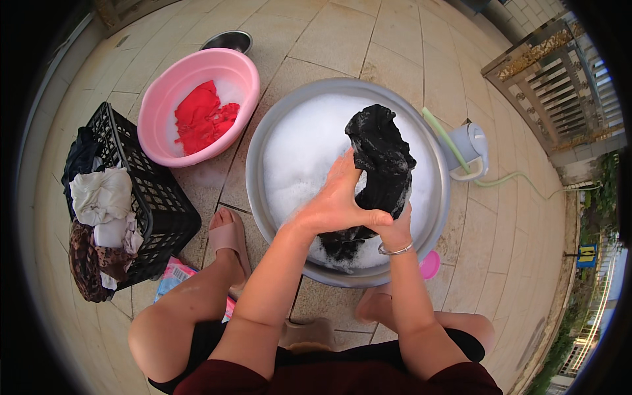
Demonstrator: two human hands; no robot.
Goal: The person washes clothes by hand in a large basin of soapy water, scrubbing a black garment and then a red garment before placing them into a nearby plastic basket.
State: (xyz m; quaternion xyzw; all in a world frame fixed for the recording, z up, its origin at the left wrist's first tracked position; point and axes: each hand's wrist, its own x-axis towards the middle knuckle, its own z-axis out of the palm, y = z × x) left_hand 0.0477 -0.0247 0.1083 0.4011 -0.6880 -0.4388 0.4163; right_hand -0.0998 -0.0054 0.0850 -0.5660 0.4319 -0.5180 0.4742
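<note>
A wet black garment (383, 155), bunched up and streaked with suds, is held over a wide grey metal basin (255, 181) of white foam (299, 135). My left hand (334, 197) grips it from the left, thumb stretched across toward the right. On the other side my right hand (398, 227), with a bracelet at its wrist, is closed round the cloth; most of its fingers are hidden behind the garment. The lower part of the black cloth hangs down into the foam near the basin's front edge.
At the far left, a pink basin (150, 108) holds red cloth (201, 118) in suds. A black crate (168, 220) heaped with laundry stands left. Right of the metal basin are a grey-blue bucket (469, 141), a green hose (444, 135) and a pink round object (430, 265).
</note>
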